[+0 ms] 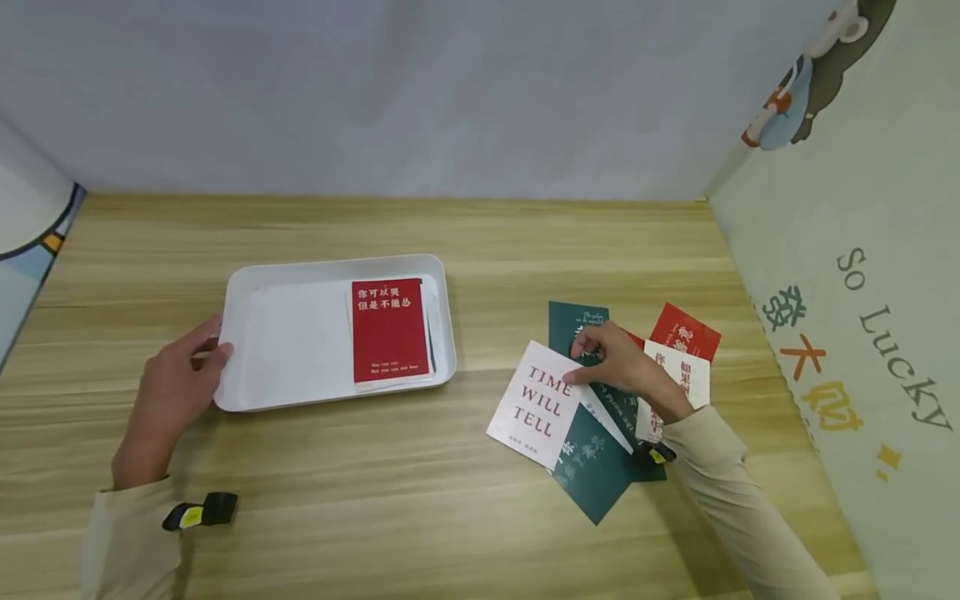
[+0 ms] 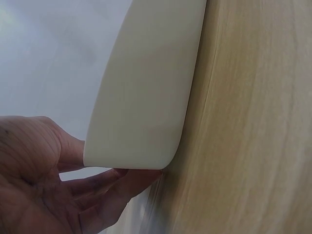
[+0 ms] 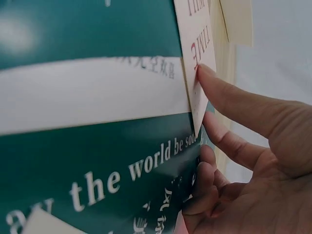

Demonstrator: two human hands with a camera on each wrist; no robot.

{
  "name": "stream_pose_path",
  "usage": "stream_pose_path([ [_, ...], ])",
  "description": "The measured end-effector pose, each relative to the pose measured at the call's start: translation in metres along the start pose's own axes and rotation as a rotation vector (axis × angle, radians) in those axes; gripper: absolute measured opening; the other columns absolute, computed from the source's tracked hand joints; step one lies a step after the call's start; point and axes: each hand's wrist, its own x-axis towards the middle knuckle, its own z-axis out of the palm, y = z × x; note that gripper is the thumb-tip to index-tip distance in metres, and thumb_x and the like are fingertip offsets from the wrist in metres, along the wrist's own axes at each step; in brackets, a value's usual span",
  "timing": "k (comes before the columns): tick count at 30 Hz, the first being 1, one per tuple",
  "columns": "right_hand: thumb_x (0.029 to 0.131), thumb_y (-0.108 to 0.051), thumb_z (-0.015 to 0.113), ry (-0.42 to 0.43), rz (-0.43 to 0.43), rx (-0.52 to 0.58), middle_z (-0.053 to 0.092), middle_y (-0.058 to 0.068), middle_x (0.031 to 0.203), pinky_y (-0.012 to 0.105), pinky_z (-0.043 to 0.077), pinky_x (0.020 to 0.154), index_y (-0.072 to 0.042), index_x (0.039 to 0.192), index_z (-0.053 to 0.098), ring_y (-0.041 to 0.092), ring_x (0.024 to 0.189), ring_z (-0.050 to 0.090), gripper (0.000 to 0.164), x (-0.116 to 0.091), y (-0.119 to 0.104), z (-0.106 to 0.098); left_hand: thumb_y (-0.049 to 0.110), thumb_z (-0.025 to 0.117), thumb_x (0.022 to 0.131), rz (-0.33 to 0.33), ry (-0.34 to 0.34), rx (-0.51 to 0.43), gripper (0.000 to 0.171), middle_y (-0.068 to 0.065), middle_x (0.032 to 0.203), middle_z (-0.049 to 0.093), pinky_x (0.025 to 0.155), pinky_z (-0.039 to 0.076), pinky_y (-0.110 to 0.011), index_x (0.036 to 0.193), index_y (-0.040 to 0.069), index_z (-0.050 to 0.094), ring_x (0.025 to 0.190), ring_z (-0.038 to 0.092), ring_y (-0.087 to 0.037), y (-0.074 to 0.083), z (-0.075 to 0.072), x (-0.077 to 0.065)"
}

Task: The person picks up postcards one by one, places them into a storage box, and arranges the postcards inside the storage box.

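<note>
Two hands of ours reach forward over the counter point(image 1: 337, 492), set well apart, both in cream sleeves point(image 1: 135, 542) with a black wrist strap point(image 1: 192, 515) at each cuff. Our left hand point(image 1: 174, 383) pinches the left end of a white tray point(image 1: 292, 342), thumb at the rim and the other fingers point(image 2: 105, 207) bent under the outer edge. Our right hand point(image 1: 615, 362) angles in from the lower right and grips a white card point(image 1: 534, 407) lettered "TIME WILL TELL" by its right-hand corner; we see the thumb on the printed face and the index finger behind, with the remaining fingers curled.

That card is tilted over a loose spread of green cards point(image 1: 597, 479), with a red card point(image 1: 686, 327) and white cards near our right wrist. We cannot tell whether it touches those beneath. In the tray, another red card point(image 1: 390, 333) tops a small stack at the right end.

Light wood grain runs sideways across the counter. Behind it we face a plain pale back wall point(image 1: 375, 100); on our right, a pale side wall point(image 1: 825, 217) bears "So Lucky", coloured characters and a cartoon figure point(image 1: 802, 83).
</note>
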Motion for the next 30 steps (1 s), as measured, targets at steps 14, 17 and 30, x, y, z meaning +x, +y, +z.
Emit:
stream_pose_path([
  [14,0.083,-0.010,0.088,-0.031,-0.025,0.010,0.058,0.016,0.097,0.030,0.040,0.072,0.002,0.096,0.066,0.024,0.091,0.045,0.028,0.003,-0.005,0.005,0.023,0.040,0.113,-0.007,-0.005,0.004,0.057,-0.044,0.146,0.046,0.098,0.049,-0.069,0.164,0.002,0.025,0.129,0.050,-0.064,0.000,0.000,0.001],
  [17,0.083,-0.009,0.088,-0.024,0.008,0.013,0.055,0.015,0.095,0.029,0.041,0.070,0.002,0.094,0.064,0.025,0.092,0.046,0.029,0.004,-0.007,0.006,0.025,0.039,0.113,-0.021,-0.012,0.005,0.058,-0.045,0.147,0.044,0.098,0.049,-0.069,0.164,0.002,0.024,0.129,0.050,-0.064,0.000,-0.001,0.000],
  [30,0.092,0.001,0.075,-0.002,0.050,0.256,0.067,0.021,0.100,0.024,0.058,0.070,0.009,0.113,0.056,0.017,0.081,0.067,0.030,0.009,-0.006,-0.011,0.026,0.037,0.113,-0.048,-0.018,-0.002,0.058,-0.044,0.150,0.041,0.100,0.047,-0.070,0.165,0.003,0.022,0.132,0.047,-0.064,0.004,0.001,0.001],
])
